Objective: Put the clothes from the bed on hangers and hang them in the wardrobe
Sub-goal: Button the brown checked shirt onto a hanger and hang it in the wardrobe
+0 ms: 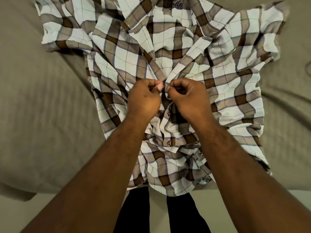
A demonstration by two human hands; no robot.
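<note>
Shirt: a checked shirt point(227, 68) lies spread out on the bed point(42, 98), front side up.
Which way: its long side runs from the bed's near edge to the far side. The collar point(139, 15) points away, and the bottom hangs a little over the near edge.
Left hand point(143, 98): curled, pinching one front edge of the shirt.
Right hand point(190, 98): curled, pinching the other front edge, almost touching the left hand.
Arms: both reach forward over the bed's near edge, side by side.
</note>
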